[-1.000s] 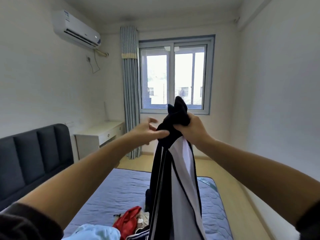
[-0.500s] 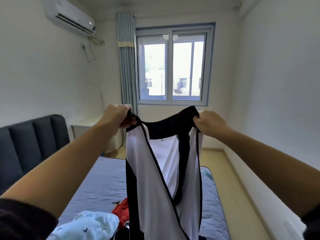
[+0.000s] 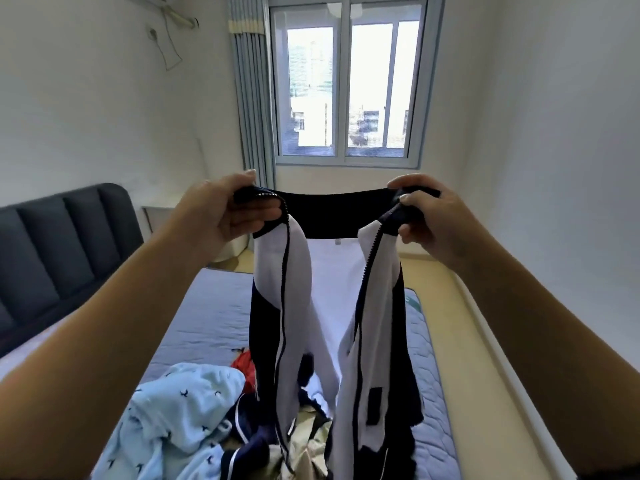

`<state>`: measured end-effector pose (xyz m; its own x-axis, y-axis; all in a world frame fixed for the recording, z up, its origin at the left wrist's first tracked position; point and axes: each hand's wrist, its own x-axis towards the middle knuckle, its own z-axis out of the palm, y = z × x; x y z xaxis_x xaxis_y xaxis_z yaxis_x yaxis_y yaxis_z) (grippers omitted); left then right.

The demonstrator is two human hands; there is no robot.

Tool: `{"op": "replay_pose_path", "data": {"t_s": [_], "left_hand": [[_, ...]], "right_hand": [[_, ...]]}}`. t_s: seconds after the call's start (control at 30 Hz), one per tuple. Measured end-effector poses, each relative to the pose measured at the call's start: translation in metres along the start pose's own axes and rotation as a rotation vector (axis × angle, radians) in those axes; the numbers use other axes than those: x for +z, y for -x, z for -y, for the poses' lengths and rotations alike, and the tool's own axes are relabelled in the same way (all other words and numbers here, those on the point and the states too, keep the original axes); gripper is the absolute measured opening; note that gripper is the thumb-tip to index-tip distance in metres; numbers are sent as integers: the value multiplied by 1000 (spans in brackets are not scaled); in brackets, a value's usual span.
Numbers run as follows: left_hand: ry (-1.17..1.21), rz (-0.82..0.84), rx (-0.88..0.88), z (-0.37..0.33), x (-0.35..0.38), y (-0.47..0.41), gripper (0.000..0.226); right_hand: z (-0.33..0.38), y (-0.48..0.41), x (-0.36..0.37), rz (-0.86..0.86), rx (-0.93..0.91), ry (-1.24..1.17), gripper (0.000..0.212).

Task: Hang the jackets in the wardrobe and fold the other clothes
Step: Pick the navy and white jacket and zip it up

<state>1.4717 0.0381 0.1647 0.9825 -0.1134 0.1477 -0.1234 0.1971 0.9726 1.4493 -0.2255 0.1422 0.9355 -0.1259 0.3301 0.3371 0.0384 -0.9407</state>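
Since half a second ago the hands have moved further apart, and the jacket [image 3: 325, 299] is opened wider. A second ago it was one bunched strip with both hands together at its top.

Left hand [image 3: 225, 209]: fingers curled round the left end of the collar, thumb on top, gripping it. Right hand [image 3: 426, 220]: same on the right end, fabric pinched between thumb and curled fingers. The dark collar runs almost straight from hand to hand.

The jacket is black and white and hangs below and between the hands with its inside facing the camera. The white lining shows, and the unzipped zipper edges drop from each hand. The lower hem reaches the clothes pile under the hands; I cannot tell whether it rests on it.

The pile sits on the bed [image 3: 207, 313] under the forearms:
- light blue garment [image 3: 180, 410] with small dark marks, below the left forearm
- red garment [image 3: 246, 363], just beside the jacket's left edge
- navy garment [image 3: 242, 420] with white piping, just beside the blue one
- beige garment [image 3: 304, 441], directly under the jacket

The dark padded headboard [image 3: 62, 244] is outside the left arm. The window [image 3: 346, 81] and curtain [image 3: 251, 81] are beyond and above the hands. A strip of floor [image 3: 460, 341] lies under the right forearm, beside the bed.
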Motion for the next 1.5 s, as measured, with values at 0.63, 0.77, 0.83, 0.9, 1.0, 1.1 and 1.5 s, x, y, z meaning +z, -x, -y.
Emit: {"op": "replay_pose_path", "data": {"t_s": [0.63,0.77,0.83,0.9,1.0,1.1,1.5], "left_hand": [[-475,112,-432,193,5,-231,26],[-556,180,-642,326,-31,-212,28],[-589,150,-783,395,-59,-177,18],[-591,142,-920,454,-88,-137,14],[-572,121,-1047,529,-126,-84,14],[-558,102,-1127,586,-147,-34,14],[-253,-191,-1299,745,-202,91,9]], "right_hand": [[-218,-182,26,-14,530,322,35],[-334,-133,36,49,737,403,42],[-398,-85,36,64,856,437,27],[-457,-36,36,58,976,478,26],[-528,32,40,56,1145,481,23],[-585,94,54,51,1256,424,13],[-722,269,105,-365,1696,-66,11]]}}
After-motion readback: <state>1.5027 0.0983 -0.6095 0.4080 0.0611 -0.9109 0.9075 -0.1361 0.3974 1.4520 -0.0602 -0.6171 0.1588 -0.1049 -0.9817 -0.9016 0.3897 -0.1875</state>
